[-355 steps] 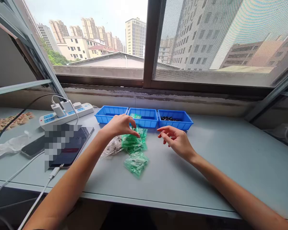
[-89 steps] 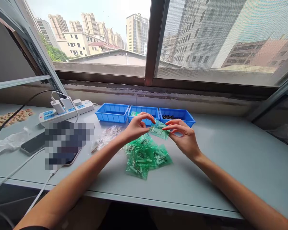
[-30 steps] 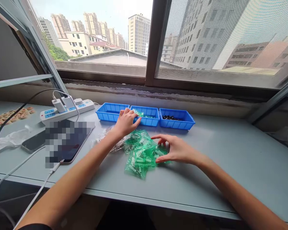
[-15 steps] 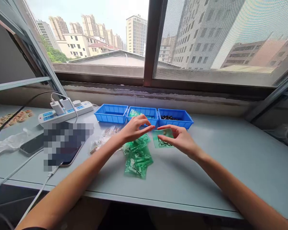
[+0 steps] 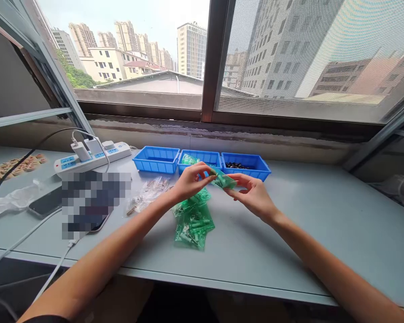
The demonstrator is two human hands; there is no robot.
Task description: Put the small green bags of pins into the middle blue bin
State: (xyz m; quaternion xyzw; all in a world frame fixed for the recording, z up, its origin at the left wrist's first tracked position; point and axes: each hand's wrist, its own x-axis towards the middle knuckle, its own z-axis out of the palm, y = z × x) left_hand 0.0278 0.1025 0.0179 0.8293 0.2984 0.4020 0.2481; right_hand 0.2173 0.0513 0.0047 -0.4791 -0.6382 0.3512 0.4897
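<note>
A small green plastic bag (image 5: 224,180) is held up between both hands, above the table and in front of the blue bins. My left hand (image 5: 192,180) pinches its upper left corner. My right hand (image 5: 252,194) grips its right side between thumb and fingers. Below my hands lies a pile of similar green bags (image 5: 192,224), with small parts showing through the plastic. Left of the pile, partly behind my left forearm, are clear bags (image 5: 150,193) with small parts in them.
Three blue bins stand in a row: the left bin (image 5: 156,167), the middle bin (image 5: 208,157) with a green bag inside, and the right bin (image 5: 252,172) holding dark small parts. A power strip (image 5: 112,154), phones and cables (image 5: 50,280) occupy the left side.
The green bag has been lifted and tilted to the left. My left hand, apart from the bag before, now pinches its corner.
</note>
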